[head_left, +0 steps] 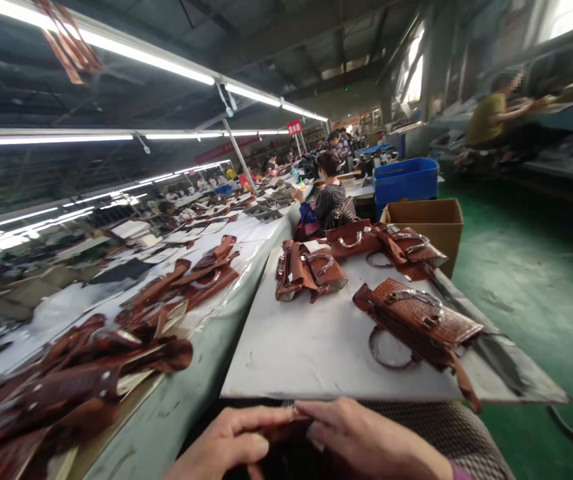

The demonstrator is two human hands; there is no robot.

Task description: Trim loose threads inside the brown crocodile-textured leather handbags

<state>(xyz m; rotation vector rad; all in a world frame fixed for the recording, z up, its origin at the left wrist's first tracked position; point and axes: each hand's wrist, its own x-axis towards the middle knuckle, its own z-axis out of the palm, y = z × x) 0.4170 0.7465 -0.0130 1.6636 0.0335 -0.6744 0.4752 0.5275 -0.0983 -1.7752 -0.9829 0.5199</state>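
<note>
My left hand is at the bottom edge of the view, its fingers closed on the rim of a dark brown leather piece. From the other side my right hand grips the same rim, fingers bent over it. The two hands' fingertips nearly meet at the top of the piece. Most of it is in shadow or below the frame, so I cannot tell its full shape. Just beyond the hands, a reddish-brown handbag with a crocodile-like pattern and wrapped handles lies on a white-topped table.
More brown handbags stand at the table's far end. Flat brown leather bag parts are heaped on the long bench at left. A cardboard box and a blue bin stand beyond the table. A seated person works ahead.
</note>
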